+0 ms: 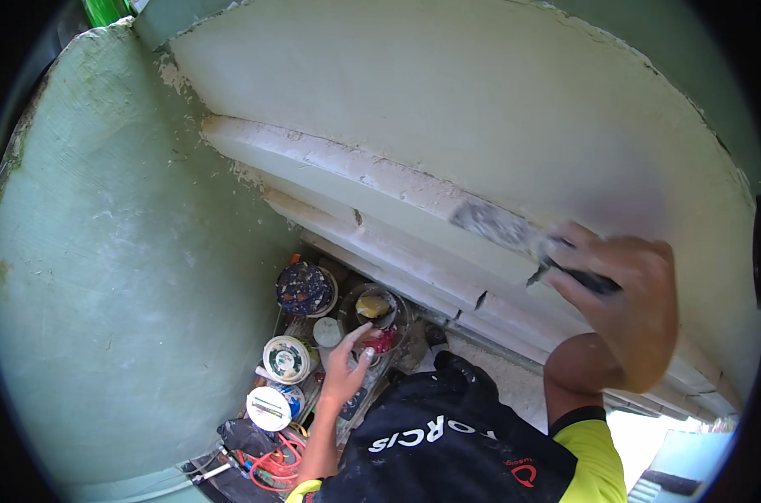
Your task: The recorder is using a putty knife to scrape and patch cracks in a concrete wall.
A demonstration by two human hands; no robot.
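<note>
My right hand (628, 285) is raised at the wall on the right, slightly smeared by motion, with its fingers closed round a scraper (491, 225). The scraper has a black handle and a flat, mottled grey-white blade, which lies against or just over the upper pale moulding (347, 159). I cannot tell whether it touches. Lower down, my left hand (347, 369) hangs with thumb and fingers apart, holding nothing visible. Close beyond its fingertips is a round container (407, 323) with a yellow item (372, 306) and a red item (384, 339) in it.
Beside my left arm, a board carries a paint-spattered dark tub (305, 289) and white-lidded buckets (286, 359). A red cable (275, 465) lies coiled near a dark bag. A curved green wall (137, 277) stands left; several mouldings run along the pale wall (447, 101).
</note>
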